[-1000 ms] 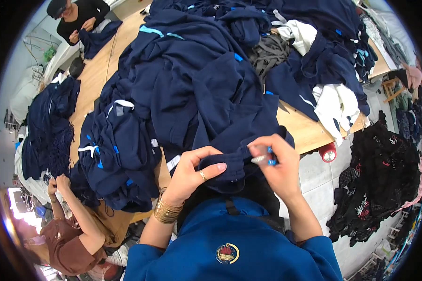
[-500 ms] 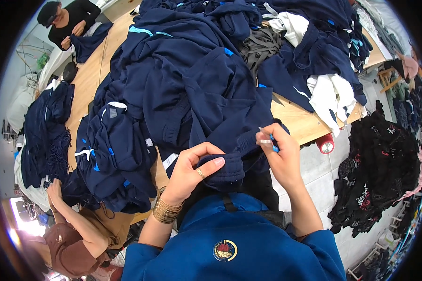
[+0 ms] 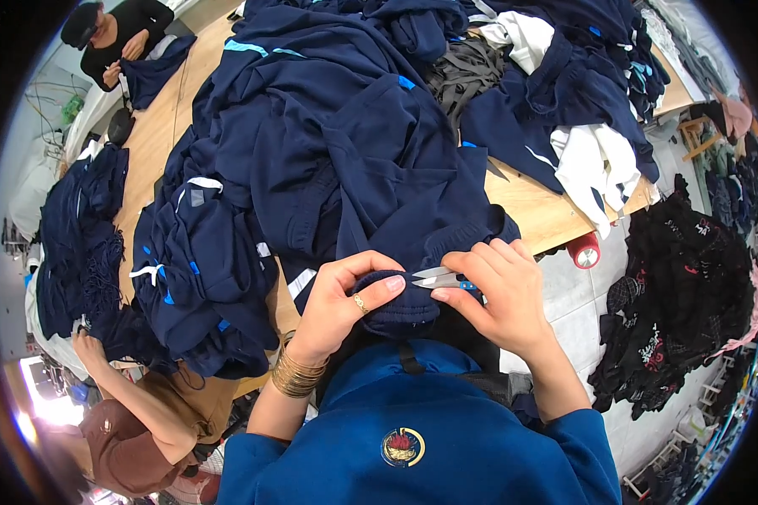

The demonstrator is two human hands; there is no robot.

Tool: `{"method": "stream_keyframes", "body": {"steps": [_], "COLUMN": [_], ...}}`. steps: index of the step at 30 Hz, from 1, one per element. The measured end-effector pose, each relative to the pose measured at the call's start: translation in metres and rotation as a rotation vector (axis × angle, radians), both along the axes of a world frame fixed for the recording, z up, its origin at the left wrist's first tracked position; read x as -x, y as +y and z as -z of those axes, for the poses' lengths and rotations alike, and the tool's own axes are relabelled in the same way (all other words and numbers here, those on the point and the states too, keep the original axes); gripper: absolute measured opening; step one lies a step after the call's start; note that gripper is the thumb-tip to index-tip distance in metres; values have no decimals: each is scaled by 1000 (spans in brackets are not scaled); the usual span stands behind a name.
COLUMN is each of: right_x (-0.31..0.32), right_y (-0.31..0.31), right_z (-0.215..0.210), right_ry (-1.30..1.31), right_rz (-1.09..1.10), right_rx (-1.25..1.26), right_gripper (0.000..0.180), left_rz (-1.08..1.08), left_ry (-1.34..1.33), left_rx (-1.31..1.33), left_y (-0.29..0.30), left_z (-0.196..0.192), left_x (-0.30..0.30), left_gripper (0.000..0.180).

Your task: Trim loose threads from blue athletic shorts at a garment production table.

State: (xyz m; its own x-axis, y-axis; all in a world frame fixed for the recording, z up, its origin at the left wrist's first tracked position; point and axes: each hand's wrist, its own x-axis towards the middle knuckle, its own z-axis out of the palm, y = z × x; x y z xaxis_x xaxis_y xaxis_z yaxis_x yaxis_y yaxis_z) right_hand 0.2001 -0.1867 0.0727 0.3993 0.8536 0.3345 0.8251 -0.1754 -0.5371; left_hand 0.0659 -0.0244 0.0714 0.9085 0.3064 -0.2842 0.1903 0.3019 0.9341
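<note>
My left hand (image 3: 333, 310) pinches the gathered elastic edge (image 3: 400, 319) of a navy garment between thumb and fingers, close in front of my body. In my right hand (image 3: 507, 290) is a pair of small thread snips (image 3: 434, 279) with blue on the handle. Their blades are spread and point left, with the tips at the navy edge by my left thumb. I cannot make out a thread between them. The rest of the garment runs into the navy heap (image 3: 379, 168) on the table.
Grey straps (image 3: 467, 80) and white cloth (image 3: 594, 164) lie among the navy clothes on the wooden table (image 3: 526, 215). A red cylinder (image 3: 583, 251) sits by its right edge, near black garments (image 3: 661, 311). One person (image 3: 114, 38) handles cloth at far left; another (image 3: 135, 442) is at lower left.
My right hand has turned and come down to the left, bringing the snips from upright to level, blades at the navy edge. My left hand keeps its pinch.
</note>
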Motion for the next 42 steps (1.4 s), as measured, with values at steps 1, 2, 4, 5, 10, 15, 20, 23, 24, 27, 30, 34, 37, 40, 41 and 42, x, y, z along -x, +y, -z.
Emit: {"method": "stream_keyframes", "body": {"steps": [1, 2, 4, 5, 10, 15, 20, 23, 24, 27, 30, 34, 37, 40, 41, 42], "right_x": [0, 0, -1, 0, 3, 5, 4, 5, 5, 5, 6, 5, 3, 2, 3, 4], "right_y": [-1, 0, 2, 2, 3, 3, 1, 0, 0, 1, 2, 1, 1, -4, -5, -5], "right_z": [-1, -2, -3, -3, -2, 1, -1, -1, -2, -3, -3, -4, -4, -9, -9, -10], "right_ry": [0, -21, -41, -46, 13, 43, 61, 58, 45, 23, -1, -55, 4, -12, -14, -12], "right_rz": [3, 4, 6, 2, -3, 10, 51, 31, 17, 9, 13, -1, 31, 55, 57, 58], "right_rx": [-2, 0, 3, 8, 1, -29, -33, -24, -7, -7, -8, -3, -39, -39, -38, -44], "right_gripper": [25, 25, 25, 25, 24, 21, 21, 22, 22, 22, 22, 21, 22, 23, 23, 23], "left_rz": [3, -3, -6, -13, -13, -20, -50, -59, -55, -55, -58, -16, -80, -84, -82, -79], "left_ry": [0, 4, 10, 6, -7, 14, 32, 35, 33, 39, 57, 43, 57, 20, 18, 31], "left_rx": [-2, 3, 10, 15, 19, -18, 17, 31, 38, 73, 106, 126, 150, 126, 127, 135], "left_y": [-1, 0, 2, 2, 3, -1, 3, 3, 3, 3, 3, 2, 3, 5, 6, 7], "left_z": [-1, 0, 0, 1, 3, 0, 5, 3, 3, 4, 4, 2, 3, -2, -2, -1], "left_x": [-1, -1, -2, -2, 0, -1, 1, 2, 2, 2, 2, 0, 2, 3, 2, 2], "left_gripper": [12, 12, 12, 12, 12, 15, 15, 15, 15, 16, 16, 17, 19, 29, 29, 30]}}
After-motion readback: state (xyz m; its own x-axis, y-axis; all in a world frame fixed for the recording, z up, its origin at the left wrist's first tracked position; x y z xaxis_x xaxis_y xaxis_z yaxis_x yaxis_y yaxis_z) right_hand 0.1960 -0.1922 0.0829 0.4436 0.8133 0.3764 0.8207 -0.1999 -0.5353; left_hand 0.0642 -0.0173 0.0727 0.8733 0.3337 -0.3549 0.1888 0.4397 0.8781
